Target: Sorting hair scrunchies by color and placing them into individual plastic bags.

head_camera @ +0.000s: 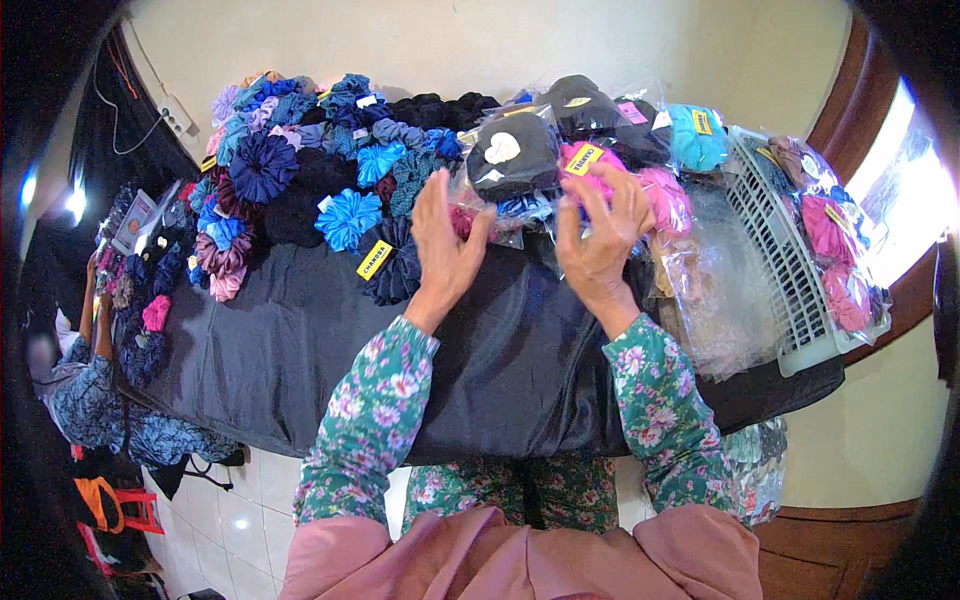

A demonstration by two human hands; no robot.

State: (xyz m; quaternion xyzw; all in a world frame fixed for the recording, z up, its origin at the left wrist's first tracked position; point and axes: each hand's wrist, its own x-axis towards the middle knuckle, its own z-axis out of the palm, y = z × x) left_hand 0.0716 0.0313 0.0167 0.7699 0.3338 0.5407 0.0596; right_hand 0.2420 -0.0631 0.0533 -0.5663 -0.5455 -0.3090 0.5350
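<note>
My left hand is raised at the front of a pile of fabric scrunchies, thumb and fingers apart. To its left lie a dark scrunchie with a yellow label and a bright blue satin scrunchie. My right hand is at the same height, fingers spread and curved, in front of a bagged pink scrunchie. Between and beyond the hands rests a clear plastic bag of black fabric with a white heart-shaped label. Neither hand visibly holds anything; whether the fingertips touch the bags is unclear.
Clear plastic bags lie at the right, beside a white plastic basket with bagged scrunchies. Black cloth covers the table. More scrunchies are heaped at the back left. Another person is at the far left near dark scrunchies.
</note>
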